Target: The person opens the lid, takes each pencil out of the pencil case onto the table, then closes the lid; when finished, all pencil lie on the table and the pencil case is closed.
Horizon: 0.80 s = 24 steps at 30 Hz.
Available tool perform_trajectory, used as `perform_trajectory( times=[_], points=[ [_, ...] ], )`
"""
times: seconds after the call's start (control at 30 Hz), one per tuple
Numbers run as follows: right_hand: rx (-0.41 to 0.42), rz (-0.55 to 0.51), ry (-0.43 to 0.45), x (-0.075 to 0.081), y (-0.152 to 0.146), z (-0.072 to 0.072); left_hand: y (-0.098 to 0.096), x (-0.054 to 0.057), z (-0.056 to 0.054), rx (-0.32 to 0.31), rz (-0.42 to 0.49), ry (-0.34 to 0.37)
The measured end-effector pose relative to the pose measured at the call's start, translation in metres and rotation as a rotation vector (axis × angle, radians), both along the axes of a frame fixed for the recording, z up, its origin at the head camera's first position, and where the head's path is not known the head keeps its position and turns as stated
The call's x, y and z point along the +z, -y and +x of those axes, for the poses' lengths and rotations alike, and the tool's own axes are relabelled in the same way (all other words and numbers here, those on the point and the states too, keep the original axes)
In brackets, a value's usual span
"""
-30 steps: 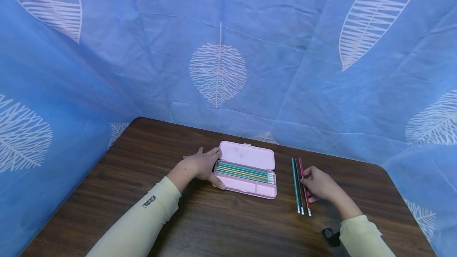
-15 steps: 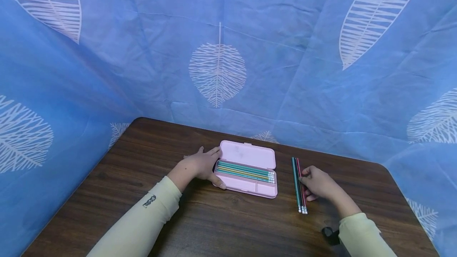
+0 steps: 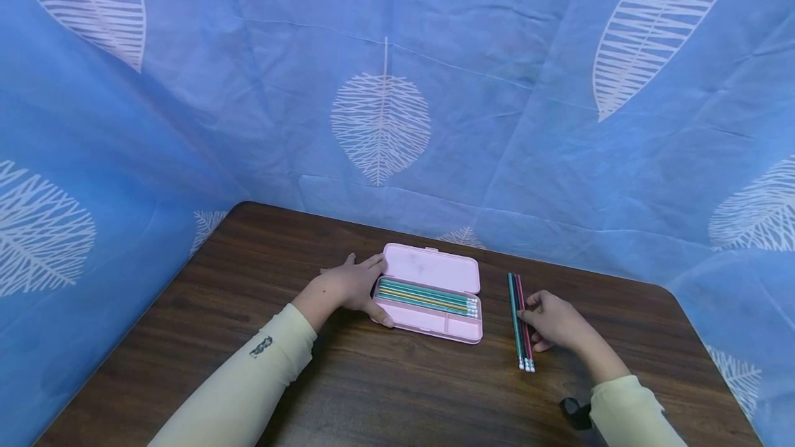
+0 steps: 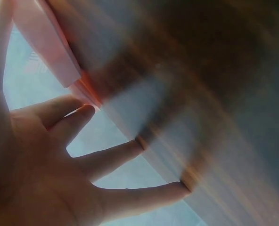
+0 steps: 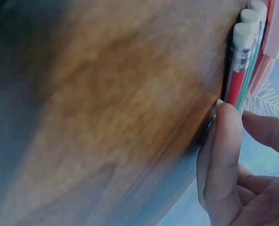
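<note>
A pink pencil case [image 3: 431, 269] lies on the table with its lid folded back. Several teal pencils and a yellow one [image 3: 425, 297] fill its rear compartment. My left hand [image 3: 355, 287] rests spread against the case's left end, thumb at the front edge. In the left wrist view its fingers are extended, with fingertips at the pink case's corner. To the right of the case, a teal pencil [image 3: 514, 312], a dark pencil and a red pencil [image 5: 235, 87] lie side by side, erasers toward me. My right hand [image 3: 555, 319] holds this bunch between thumb and fingers from the right.
The front of the case has a long and a short compartment [image 3: 464, 328]. A dark wood table [image 3: 397, 392] ends at a blue leaf-print cloth [image 3: 497, 123] behind. A black band [image 3: 574, 411] is at the right wrist.
The red pencil has moved left against the dark and teal ones, so the three now lie close together. My right hand shifted slightly left with it. My left hand stayed in place.
</note>
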State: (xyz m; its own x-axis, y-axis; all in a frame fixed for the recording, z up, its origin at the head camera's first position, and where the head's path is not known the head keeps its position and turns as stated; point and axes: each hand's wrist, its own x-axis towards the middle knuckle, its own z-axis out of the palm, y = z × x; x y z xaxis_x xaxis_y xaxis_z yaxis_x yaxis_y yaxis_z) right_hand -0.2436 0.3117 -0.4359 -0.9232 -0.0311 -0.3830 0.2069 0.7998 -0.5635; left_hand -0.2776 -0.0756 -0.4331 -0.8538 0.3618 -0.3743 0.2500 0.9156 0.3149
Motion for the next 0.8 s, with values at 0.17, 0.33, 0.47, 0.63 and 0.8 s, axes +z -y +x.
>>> perform_trajectory(
  times=[0.17,0.33,0.47,0.63,0.8],
  points=[
    [-0.012,0.023,-0.037,0.000,0.001,0.001,0.000,0.001,0.000,0.000,-0.007,-0.003],
    [0.013,0.049,-0.093,0.007,0.010,0.001,0.000,0.001,0.000,0.001,-0.009,-0.003],
    [0.063,0.055,-0.153,0.013,0.021,0.001,-0.001,0.001,0.000,0.001,-0.007,-0.003],
    [0.145,0.007,-0.225,0.017,0.038,-0.001,-0.001,0.000,0.000,-0.001,-0.013,-0.006],
    [0.285,-0.005,-0.284,0.017,0.059,-0.008,-0.002,0.000,0.000,0.004,-0.013,-0.005]
  ],
)
